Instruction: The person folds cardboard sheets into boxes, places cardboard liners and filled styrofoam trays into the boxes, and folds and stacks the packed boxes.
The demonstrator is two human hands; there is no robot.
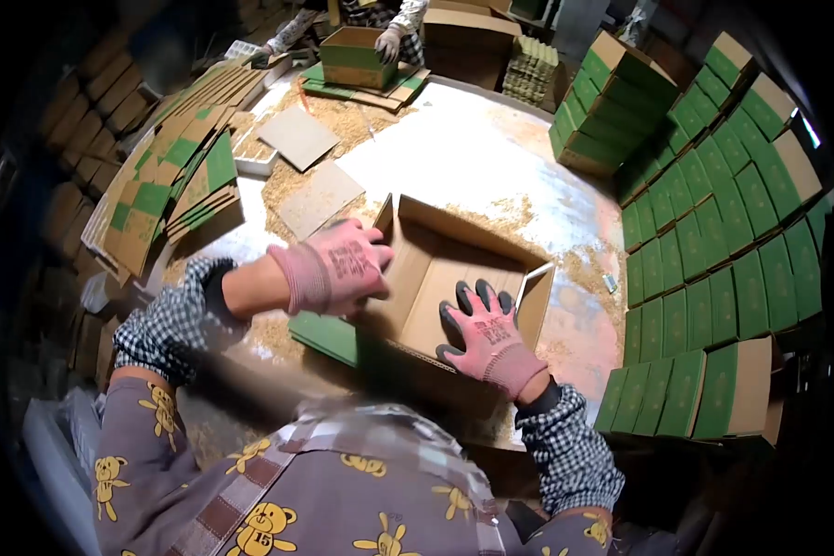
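Observation:
An open cardboard box (420,290) with a bare brown inside stands on the table in front of me. My left hand (343,267), in a pink glove with dark fingertips, is at the box's left side, its fingers curled near the upright left flap; whether they grip the cardboard is unclear. Inside the box, my right hand (485,329), gloved the same way, lies with its fingers spread over the bottom near the front right. Green cardboard (324,336) shows at the box's lower left.
Green boxes (704,250) are stacked along the right. Flattened cartons (162,190) lie at the left, near two grey-brown sheets (298,138). Sawdust-like bits cover parts of the table (473,130). Across it, another person's gloved hand (388,44) touches a green box (350,60).

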